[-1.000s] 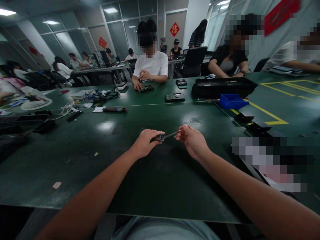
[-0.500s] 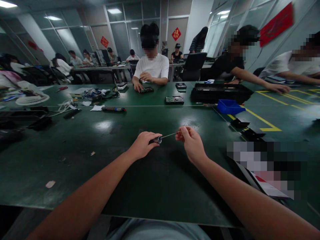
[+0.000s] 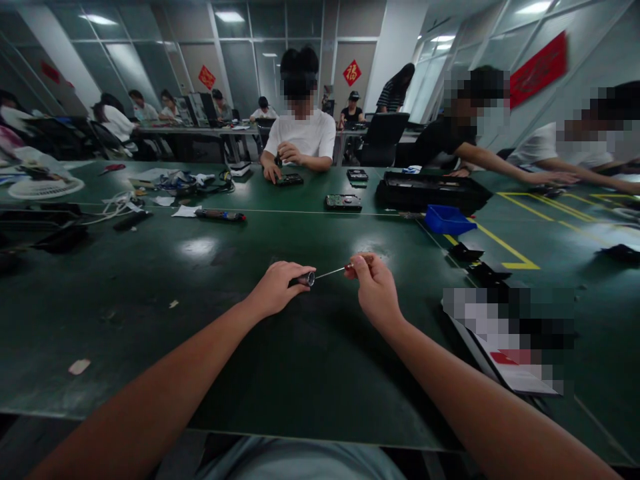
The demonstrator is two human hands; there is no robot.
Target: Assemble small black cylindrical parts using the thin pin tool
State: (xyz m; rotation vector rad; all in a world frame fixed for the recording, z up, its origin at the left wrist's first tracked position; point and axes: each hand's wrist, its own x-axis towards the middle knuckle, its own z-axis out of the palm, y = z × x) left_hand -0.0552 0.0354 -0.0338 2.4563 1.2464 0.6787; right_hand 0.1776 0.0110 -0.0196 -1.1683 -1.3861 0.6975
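Note:
My left hand (image 3: 277,285) is closed around a dark cylinder with a metallic rim (image 3: 309,279), which looks like a flashlight. Its round end faces right, and the rest of it is covered by my fingers. In my right hand (image 3: 374,287) is a thin screwdriver (image 3: 331,272), gripped by its reddish handle. The slim metal shaft slants left and down toward the rim of the cylinder. Whether its tip touches the rim or sits inside cannot be made out. Both hands are just above the green table (image 3: 310,373).
Across the table a person (image 3: 300,137) works on a hard drive (image 3: 291,179). Another hard drive (image 3: 343,202) lies nearer, beside a long black tray (image 3: 433,192) and a blue bin (image 3: 450,219). An electric screwdriver (image 3: 221,215) rests at left, a booklet (image 3: 525,373) at right.
The view has shifted slightly, so most things appear a little further left. A bit more of the screwdriver's reddish handle shows at my right fingertips. Both hands keep their holds.

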